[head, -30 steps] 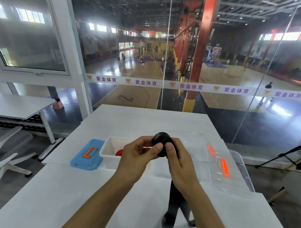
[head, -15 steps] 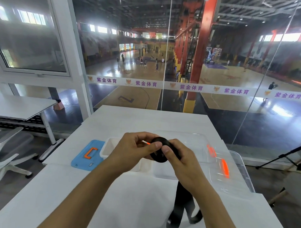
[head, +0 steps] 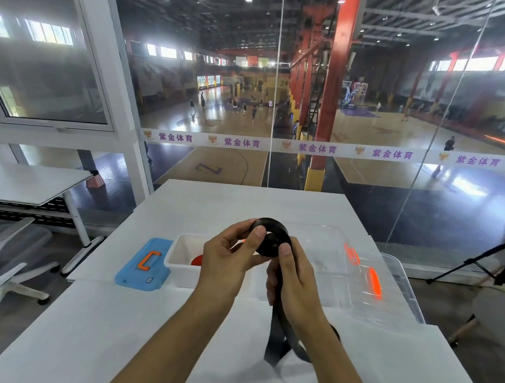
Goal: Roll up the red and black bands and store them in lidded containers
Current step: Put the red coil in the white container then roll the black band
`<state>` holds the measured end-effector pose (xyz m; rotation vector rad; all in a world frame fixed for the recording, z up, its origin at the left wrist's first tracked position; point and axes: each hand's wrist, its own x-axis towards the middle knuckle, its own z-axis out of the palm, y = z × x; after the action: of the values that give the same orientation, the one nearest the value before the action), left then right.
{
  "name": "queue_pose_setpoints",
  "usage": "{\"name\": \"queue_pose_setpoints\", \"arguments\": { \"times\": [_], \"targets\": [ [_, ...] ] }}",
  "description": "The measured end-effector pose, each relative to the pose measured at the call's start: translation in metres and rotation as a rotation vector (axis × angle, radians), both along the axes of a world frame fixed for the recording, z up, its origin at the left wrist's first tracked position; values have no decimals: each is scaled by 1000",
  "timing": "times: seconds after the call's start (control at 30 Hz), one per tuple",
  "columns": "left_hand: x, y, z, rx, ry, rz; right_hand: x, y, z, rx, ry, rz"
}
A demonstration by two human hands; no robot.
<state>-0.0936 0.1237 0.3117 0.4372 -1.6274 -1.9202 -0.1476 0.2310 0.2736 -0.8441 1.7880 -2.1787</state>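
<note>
Step in hand: winding the flat black elastic band (head: 271, 240) into a coil, held above the white worktop (head: 107, 334). Left hand (head: 230, 259) pinches the coil, thumb on its face. Right hand (head: 294, 278) curls round the loose strap, thumb pressing at the coil's 5 o'clock. Unrolled tail hangs toward 6 o'clock (plenty left). Red band (head: 197, 261) lies in the white plastic tub (head: 179, 251). Next, likely: more turns, keeping tension.

White table (head: 223, 203); grey office chair (head: 16, 257) left; tripod (head: 483, 266) right.

Red band (head: 197, 261) mostly behind left wrist
</note>
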Motion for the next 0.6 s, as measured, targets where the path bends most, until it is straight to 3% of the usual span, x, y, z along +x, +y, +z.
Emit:
{"name": "queue_pose_setpoints", "arguments": {
  "times": [0.17, 0.37, 0.6],
  "targets": [
    [0, 1, -6, 21, 23, -10, -5, -4, -10, 88, 90, -93],
    [8, -17, -1, -44, -53, -146, -11, 11, -2, 220, 205, -37],
    [18, -52, 38, -474, -270, -403, -19, 28, 27, 519, 395, 127]
  ]
}}
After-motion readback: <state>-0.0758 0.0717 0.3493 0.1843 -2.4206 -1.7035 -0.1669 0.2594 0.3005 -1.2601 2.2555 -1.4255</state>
